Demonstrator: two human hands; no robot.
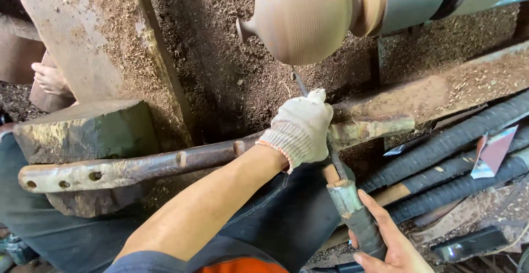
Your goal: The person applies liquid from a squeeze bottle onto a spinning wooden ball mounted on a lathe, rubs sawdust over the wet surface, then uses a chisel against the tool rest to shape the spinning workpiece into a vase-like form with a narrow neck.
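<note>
At frame centre, the gloved left hand [300, 130] clamps the stiff turning chisel [337, 165] against the metal rest bar [138, 168]; the bare right hand [388, 240] grips its taped handle [361, 220], best held there, under the smooth wooden bowl [300, 17].

Soft daylight, spinning wood blurred, corners shadowed.

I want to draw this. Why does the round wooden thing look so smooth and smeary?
Head view: the wooden piece looks streaked with motion blur, probably spinning; the gloved left hand, tool handle and sawdust are sharp; daylight is soft, without harsh glare.
</note>
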